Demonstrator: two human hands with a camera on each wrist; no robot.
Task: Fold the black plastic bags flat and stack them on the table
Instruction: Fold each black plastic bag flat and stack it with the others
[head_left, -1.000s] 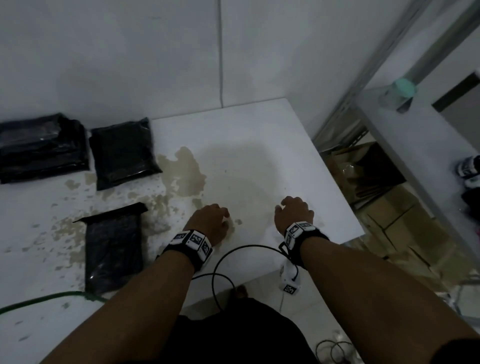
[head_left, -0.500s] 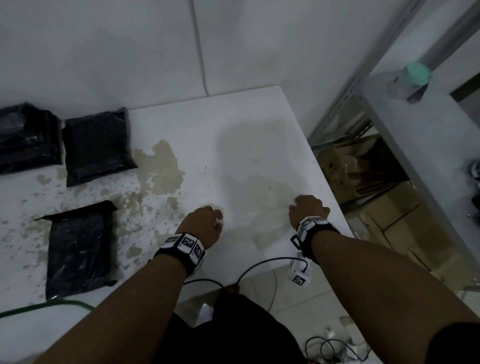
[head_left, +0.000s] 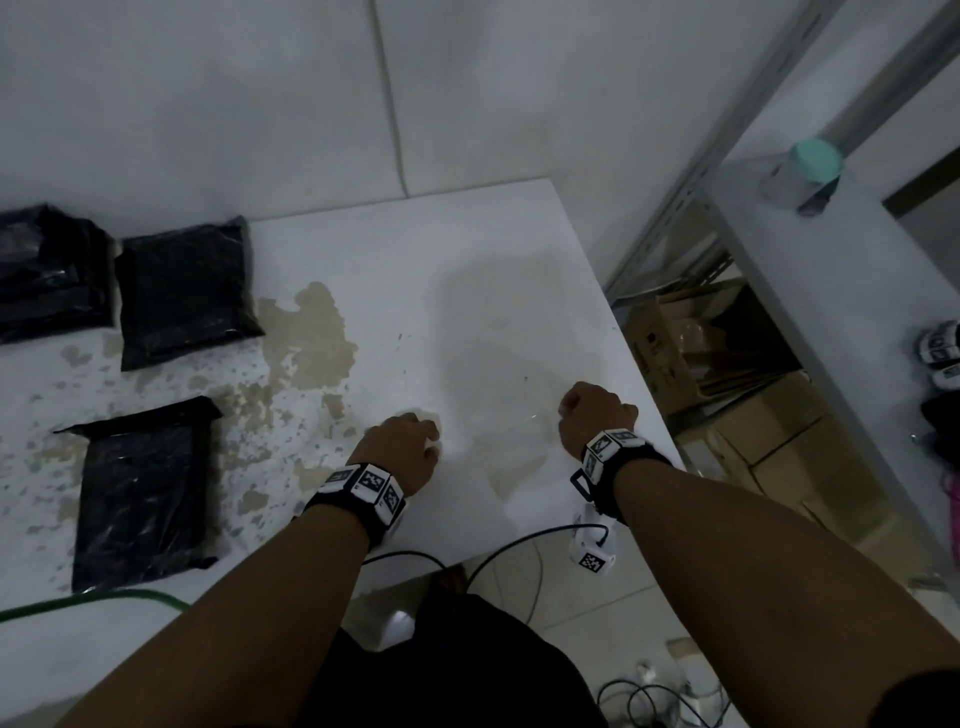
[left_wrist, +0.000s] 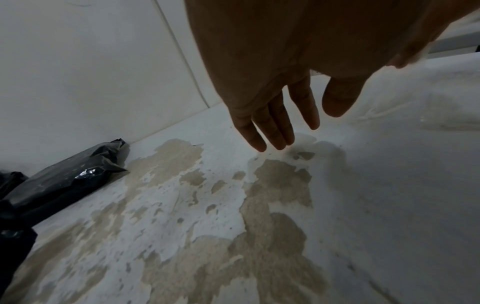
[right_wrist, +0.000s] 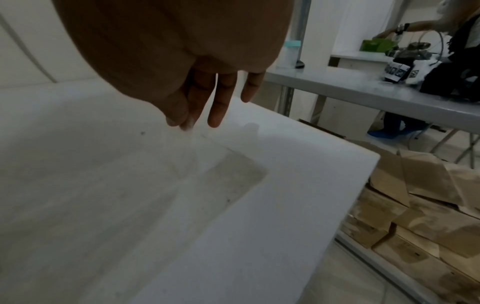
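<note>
A thin translucent plastic sheet lies on the white table between my two hands. My right hand pinches its corner between thumb and forefinger. My left hand holds the other end; its outer fingers point down, and the thumb meets the wrinkled sheet. To the left lie a flat folded black bag, a second folded black bag and a black pile by the wall. No hand touches them.
The tabletop has brown peeled patches. A green hose crosses the front left. On the right stand a grey metal shelf with a teal-capped bottle and cardboard boxes beneath. Another person works at a far table.
My hands have drawn somewhat further apart along the front edge, the right one going right. The black bags have not moved on the table.
</note>
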